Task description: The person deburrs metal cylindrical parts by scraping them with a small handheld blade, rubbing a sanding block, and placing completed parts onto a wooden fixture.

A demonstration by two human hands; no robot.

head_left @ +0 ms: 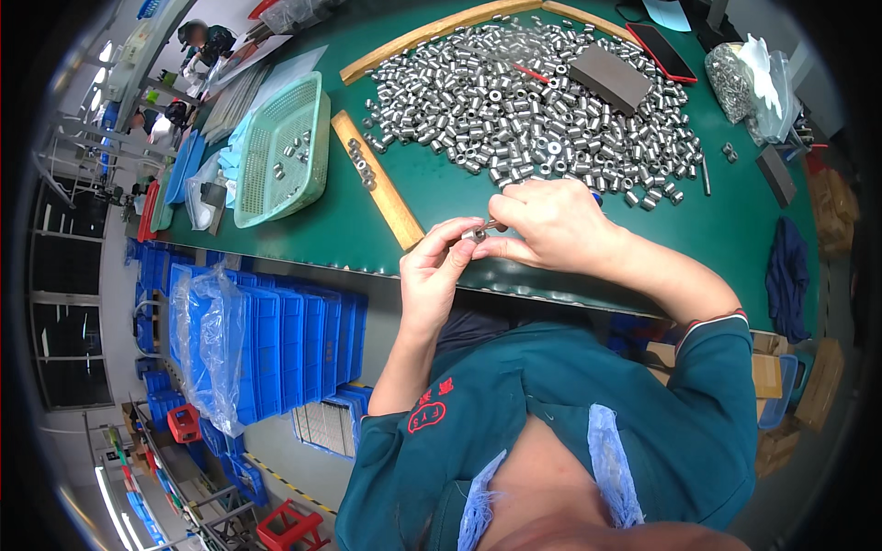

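Near the table's front edge, my left hand (433, 268) pinches a small steel bushing (474, 235) between thumb and fingertips. My right hand (558, 225) is closed around a slim tool (493, 226) whose metal tip meets the bushing. Most of that tool is hidden in my fist. A bit of blue (597, 198) shows behind the hand, perhaps its handle end. Beyond both hands spreads a large heap of steel bushings (514, 110). To the left, several bushings (361, 163) sit in a row on a wooden strip (390, 204).
A green plastic basket (317, 174) with several bushings stands left. On the heap lie a dark grey block (610, 79) and a red stick (530, 73). A red-edged phone (663, 52) lies beyond. Right are a bag of parts (730, 83) and a dark cloth (787, 280). Blue crates (285, 349) are stacked lower left.
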